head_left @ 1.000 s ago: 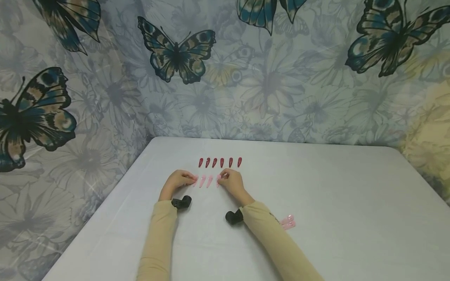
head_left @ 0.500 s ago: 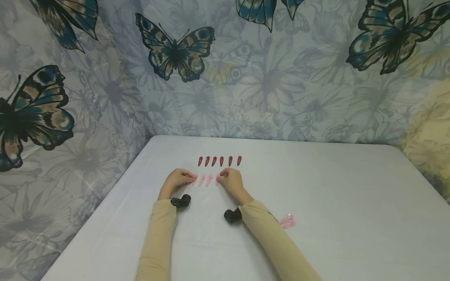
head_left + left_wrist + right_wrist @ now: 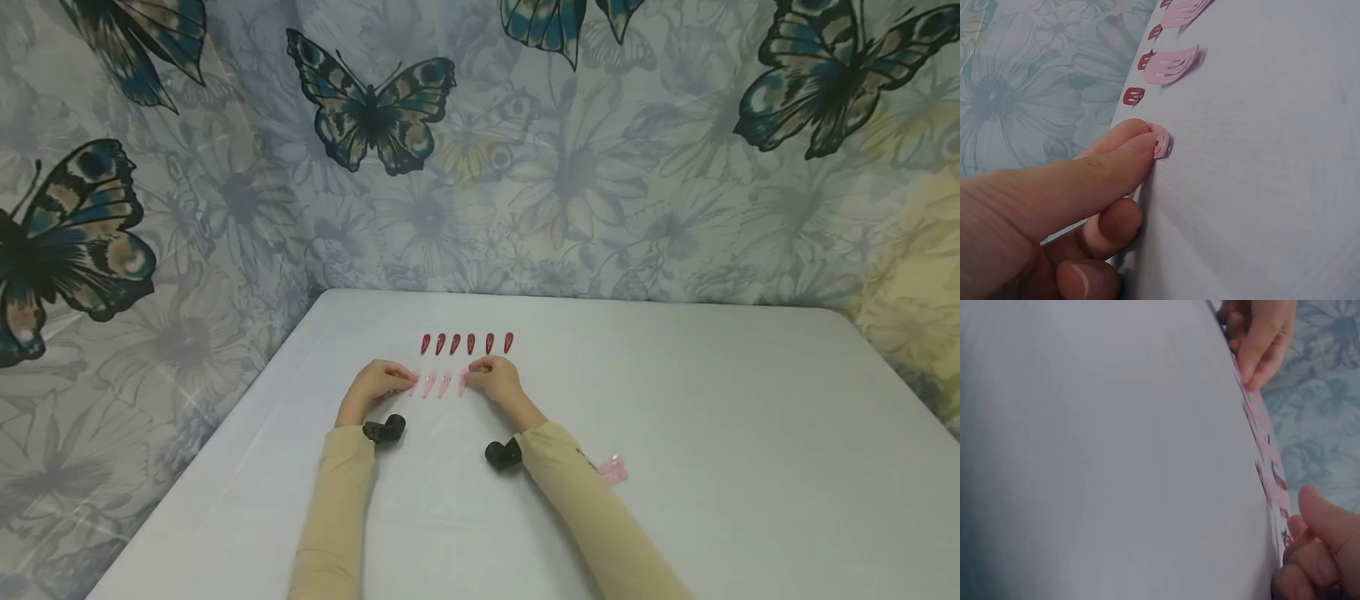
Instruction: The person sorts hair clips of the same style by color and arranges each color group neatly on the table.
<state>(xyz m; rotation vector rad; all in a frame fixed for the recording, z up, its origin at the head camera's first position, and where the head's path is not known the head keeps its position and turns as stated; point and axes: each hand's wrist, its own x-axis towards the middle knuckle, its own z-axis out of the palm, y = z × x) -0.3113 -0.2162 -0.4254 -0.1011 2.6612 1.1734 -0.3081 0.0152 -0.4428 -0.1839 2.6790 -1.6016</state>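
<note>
A row of pink snap hair clips [image 3: 445,384] lies on the white table. Between thumb and index finger, my left hand [image 3: 377,380] pinches the leftmost pink hair clip [image 3: 1162,141]; its fingertips cover most of that clip in the left wrist view. At the row's right end, my right hand [image 3: 498,381] has its fingertips right beside the last pink clip [image 3: 462,383]. In the right wrist view the right thumb [image 3: 1319,509] stands apart from the loosely bent fingers, with nothing seen between them. Behind the pink row runs a row of red snap hair clips [image 3: 455,344].
Two overlapping pink hair clips [image 3: 615,471] lie to the right, partly behind the right sleeve [image 3: 585,500]. Dark cameras sit on both wrists. A butterfly-printed cloth [image 3: 570,183] hangs behind the white table [image 3: 712,417].
My right hand has shifted slightly right, its fingers easing off the rightmost pink hair clip, which shows more now. The left hand keeps its pinch, and the clips stay in their rows.
</note>
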